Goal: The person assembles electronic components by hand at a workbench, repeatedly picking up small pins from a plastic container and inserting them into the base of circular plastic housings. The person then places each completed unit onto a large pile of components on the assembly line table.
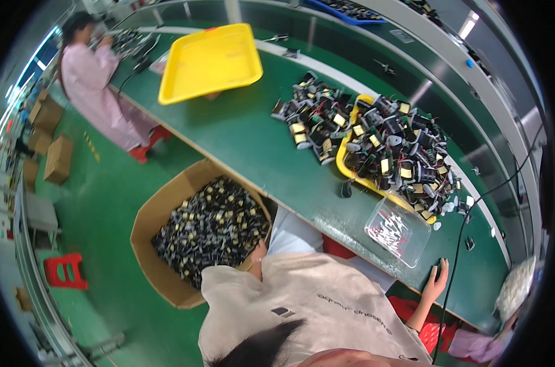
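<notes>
My right hand (436, 282) rests at the near edge of the green table, fingers stretched out with nothing in them. Close to it stands a clear plastic box (417, 249) of small white and red pieces. My left hand (259, 251) is low at the right side of a cardboard box (144, 244); its fingers are too small and partly hidden to read. Inside that box lie many small black parts (207, 226) with cream-coloured pads. On the table, similar black parts with red wires (406, 144) heap over a yellow tray (343, 160), some spilling to its left.
Another yellow tray (211, 64) sits raised farther left on the green table (247, 140). A black cable (473, 211) crosses the right side. A person in pink (97, 92) works at the far left. A red stool (66, 271) stands on the floor, and a whitish bag (514, 287) is at right.
</notes>
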### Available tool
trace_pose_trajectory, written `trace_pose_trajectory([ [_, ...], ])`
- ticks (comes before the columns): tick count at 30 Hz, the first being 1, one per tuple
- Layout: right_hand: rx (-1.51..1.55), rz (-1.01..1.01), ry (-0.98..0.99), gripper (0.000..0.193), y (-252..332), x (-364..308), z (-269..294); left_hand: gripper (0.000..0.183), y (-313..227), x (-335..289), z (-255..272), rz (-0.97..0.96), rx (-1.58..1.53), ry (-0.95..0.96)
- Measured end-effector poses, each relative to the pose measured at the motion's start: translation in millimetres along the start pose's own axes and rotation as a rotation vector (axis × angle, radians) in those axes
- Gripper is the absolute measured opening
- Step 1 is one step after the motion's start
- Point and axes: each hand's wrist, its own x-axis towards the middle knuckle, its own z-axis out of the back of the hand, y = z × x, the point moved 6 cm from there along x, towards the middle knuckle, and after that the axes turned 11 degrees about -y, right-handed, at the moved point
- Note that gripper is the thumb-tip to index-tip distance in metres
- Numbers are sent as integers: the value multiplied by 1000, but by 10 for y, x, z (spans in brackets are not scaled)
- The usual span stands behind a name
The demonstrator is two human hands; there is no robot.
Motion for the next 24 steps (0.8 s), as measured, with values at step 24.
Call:
trace_pose_trajectory([
  [24,-5,-205,-72,37,-265,-77,114,12,-1370,2251,2488,-41,107,-365],
])
